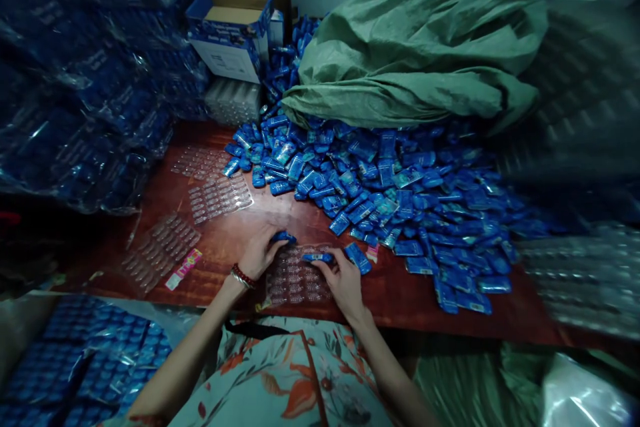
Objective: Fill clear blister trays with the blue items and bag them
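Observation:
My left hand [260,252] pinches a small blue packet [284,237] over the far left corner of a clear plastic blister tray [299,281]. In my right hand [343,278] a second blue packet [318,257] is gripped between thumb and fingers, above the far right part of the same tray. The tray lies flat on the reddish table in front of me, its visible cavities showing no packets. Just right of my right hand lies a loose blue packet [358,258]. A large heap of similar blue packets [370,173] spreads behind and to the right.
Other clear trays [220,198] lie on the left, near a pink-yellow strip [183,269]. A green sack [425,60] rests on the heap. Behind stands an open carton [230,33]. Wrapped blue stacks [90,80] rise at left; stacked clear trays [585,280] are at right.

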Motion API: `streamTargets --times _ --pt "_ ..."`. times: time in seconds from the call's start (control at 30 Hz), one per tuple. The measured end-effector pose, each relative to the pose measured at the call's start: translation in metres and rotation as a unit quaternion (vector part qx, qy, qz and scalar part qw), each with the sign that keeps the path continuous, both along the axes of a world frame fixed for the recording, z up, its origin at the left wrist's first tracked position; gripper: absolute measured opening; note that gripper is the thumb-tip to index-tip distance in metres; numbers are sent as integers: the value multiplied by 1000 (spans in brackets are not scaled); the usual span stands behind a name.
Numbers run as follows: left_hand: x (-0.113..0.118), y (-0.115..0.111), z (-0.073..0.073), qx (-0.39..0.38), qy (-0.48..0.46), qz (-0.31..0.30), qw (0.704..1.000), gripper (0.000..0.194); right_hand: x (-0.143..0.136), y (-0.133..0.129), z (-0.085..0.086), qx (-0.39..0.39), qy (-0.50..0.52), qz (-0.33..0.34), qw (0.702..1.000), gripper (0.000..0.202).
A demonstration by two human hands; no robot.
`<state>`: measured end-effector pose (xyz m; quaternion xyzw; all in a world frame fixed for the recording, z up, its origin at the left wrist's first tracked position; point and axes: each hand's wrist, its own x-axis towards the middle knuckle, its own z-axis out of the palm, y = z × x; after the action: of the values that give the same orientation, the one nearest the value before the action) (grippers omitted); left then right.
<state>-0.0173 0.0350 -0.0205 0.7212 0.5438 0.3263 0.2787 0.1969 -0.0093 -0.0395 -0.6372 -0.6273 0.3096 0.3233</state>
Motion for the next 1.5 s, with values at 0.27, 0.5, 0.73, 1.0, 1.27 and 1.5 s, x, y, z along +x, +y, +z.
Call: streamTargets --times 0.27,0.5,0.73,1.0,1.27,1.5 --pt "6 -21 6 11 29 -24 999 19 -3 -5 -11 62 -93 33 993 38" --pt "-1 -16 -6 130 142 -135 972 31 -1 -6 -14 67 -123 96 985 31" --pt "-5 -1 0 64 91 -127 986 24 1 -4 -14 60 -123 109 985 31" --pt "2 5 3 42 246 -181 951 24 -1 -4 -8 40 -177 129 975 33" --pt "20 16 21 -4 358 -252 899 25 -5 14 25 30 -245 133 960 25" --pt "20 8 15 18 326 -213 921 26 -24 41 62 -49 -423 226 876 22"
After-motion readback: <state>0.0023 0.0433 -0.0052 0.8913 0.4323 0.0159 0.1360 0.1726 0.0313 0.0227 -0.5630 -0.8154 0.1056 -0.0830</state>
